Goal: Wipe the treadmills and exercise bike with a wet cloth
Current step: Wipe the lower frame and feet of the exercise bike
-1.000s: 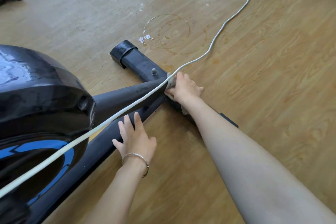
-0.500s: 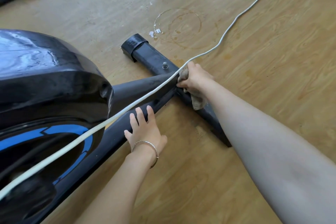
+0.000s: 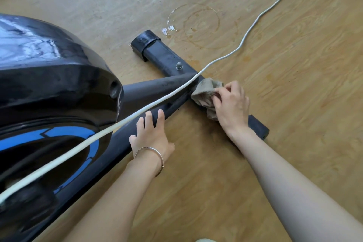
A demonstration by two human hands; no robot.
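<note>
right hand has its grip curled round the bunched grey-brown cloth, pressing it onto the black floor stabiliser bar of the exercise bike, just where the sloping frame tube meets the bar. left hand holds nothing: its fingers lie straight over the lower frame rail, seemingly to steady the person. a white cable runs slantwise over the frame and off across the wooden floor, passing just beside the cloth.

the step in hand looks like wiping the bike's base, with the joint under way. the far end of the bar, with its end cap and bolt, looks dusty and probably comes next, which calls for sliding the cloth along the bar under the cable without snagging it. the near end of the bar by the right wrist may also need a pass.
</note>
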